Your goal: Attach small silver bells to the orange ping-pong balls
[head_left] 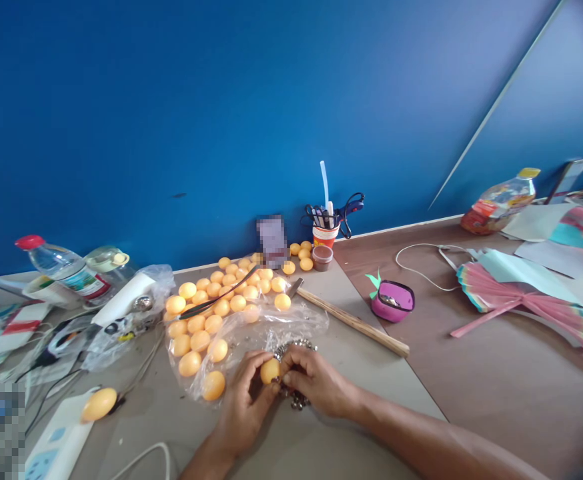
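Observation:
An orange ping-pong ball (270, 371) is gripped between the thumb and fingers of my left hand (244, 400). My right hand (319, 381) is pinched closed at the ball's right side. A small dark, shiny piece shows by its fingertips, too small to name. Under and around the right hand lies a pile of small shiny metal pieces (299, 401), partly hidden by the fingers. Just left of my hands, many more orange balls (200, 341) rest on and in a clear plastic bag (291, 321). A dark strap (211, 303) lies across them.
Beyond my right hand lies a hammer with a wooden handle (354, 322). A purple container (393, 301) stands to its right. At the wall is a cup of tools (325, 233). A power strip (59, 443), cables and bottles crowd the left; a pink paper fan (516, 293) lies right.

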Available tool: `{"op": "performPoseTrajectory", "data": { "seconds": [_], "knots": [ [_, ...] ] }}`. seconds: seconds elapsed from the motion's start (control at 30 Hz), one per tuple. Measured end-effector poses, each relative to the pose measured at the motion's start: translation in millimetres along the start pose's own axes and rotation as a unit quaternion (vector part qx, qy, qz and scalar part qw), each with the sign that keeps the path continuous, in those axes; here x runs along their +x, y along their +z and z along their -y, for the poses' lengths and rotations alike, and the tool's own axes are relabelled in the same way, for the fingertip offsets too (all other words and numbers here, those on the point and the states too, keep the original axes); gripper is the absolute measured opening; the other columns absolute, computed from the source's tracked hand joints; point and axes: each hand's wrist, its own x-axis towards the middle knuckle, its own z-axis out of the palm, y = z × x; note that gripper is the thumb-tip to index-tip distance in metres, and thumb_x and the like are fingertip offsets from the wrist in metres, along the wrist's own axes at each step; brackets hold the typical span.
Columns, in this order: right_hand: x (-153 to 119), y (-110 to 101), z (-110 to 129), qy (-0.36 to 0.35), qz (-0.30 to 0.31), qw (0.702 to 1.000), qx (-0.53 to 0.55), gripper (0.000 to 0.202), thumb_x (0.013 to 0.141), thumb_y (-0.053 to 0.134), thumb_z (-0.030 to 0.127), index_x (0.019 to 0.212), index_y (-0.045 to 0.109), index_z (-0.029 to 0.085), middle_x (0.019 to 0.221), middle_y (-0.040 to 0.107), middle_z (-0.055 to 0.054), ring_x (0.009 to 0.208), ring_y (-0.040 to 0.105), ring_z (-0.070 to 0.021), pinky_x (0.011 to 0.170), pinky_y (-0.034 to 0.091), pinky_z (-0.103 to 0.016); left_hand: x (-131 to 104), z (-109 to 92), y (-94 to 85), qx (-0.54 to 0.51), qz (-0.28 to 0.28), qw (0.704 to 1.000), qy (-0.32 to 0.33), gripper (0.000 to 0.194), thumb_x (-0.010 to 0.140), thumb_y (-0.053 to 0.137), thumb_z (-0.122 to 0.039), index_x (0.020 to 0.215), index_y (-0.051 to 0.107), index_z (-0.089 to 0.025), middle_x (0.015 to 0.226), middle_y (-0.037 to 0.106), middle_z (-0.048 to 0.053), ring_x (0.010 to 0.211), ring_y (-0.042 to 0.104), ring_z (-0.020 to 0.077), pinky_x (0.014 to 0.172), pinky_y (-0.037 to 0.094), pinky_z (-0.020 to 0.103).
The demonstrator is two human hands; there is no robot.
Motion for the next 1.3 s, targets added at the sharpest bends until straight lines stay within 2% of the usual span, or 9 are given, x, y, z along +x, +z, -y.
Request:
{"op": "performPoseTrajectory", "data": {
  "seconds": [0.4, 0.73, 0.9, 1.3],
  "knots": [
    [-0.3, -0.7, -1.7, -0.009, 0.001, 1.0, -0.016, 0.01, 0.069, 0.048, 0.009, 0.073, 0.053, 0.018, 0.068, 0.056, 0.002, 0.058, 0.051, -0.0108, 0.053, 0.04, -0.021, 0.8, -3.7, -0.1, -0.009, -0.004, 1.0, -0.008, 0.032, 0.084, 0.06, -0.039, 0.11, 0.061, -0.02, 0.11, 0.063, 0.011, 0.103, 0.06, 0.0253, 0.09, 0.051, 0.04],
    [-0.1, -0.6, -4.3, -0.025, -0.007, 0.999, -0.042, 0.011, 0.068, 0.048, 0.009, 0.07, 0.051, 0.019, 0.066, 0.054, 0.002, 0.057, 0.05, -0.0103, 0.051, 0.038, -0.02, -2.0, 0.1, 1.1, 0.011, -0.027, 0.999, 0.019, 0.03, 0.083, 0.061, -0.035, 0.109, 0.063, -0.02, 0.111, 0.064, 0.011, 0.104, 0.061, 0.0257, 0.091, 0.051, 0.041],
    [-0.8, 0.9, -5.5, -0.004, -0.002, 1.0, -0.022, 0.01, 0.068, 0.047, 0.009, 0.071, 0.049, 0.019, 0.062, 0.051, 0.003, 0.053, 0.049, -0.0103, 0.048, 0.038, -0.021, -3.6, 1.8, 3.1, 0.018, -0.034, 0.999, 0.036, 0.029, 0.082, 0.061, -0.031, 0.11, 0.062, -0.02, 0.112, 0.064, 0.011, 0.107, 0.06, 0.0261, 0.093, 0.05, 0.042],
    [-1.8, 3.7, -4.4, 0.003, -0.035, 0.999, -0.035, 0.012, 0.067, 0.048, 0.008, 0.071, 0.051, 0.019, 0.061, 0.052, 0.003, 0.055, 0.049, -0.0103, 0.05, 0.036, -0.02, -4.9, -1.2, 5.7, 0.039, -0.05, 0.996, 0.055, 0.028, 0.084, 0.059, -0.028, 0.11, 0.061, -0.02, 0.106, 0.065, 0.01, 0.101, 0.062, 0.0242, 0.088, 0.052, 0.039]
  ]
}}
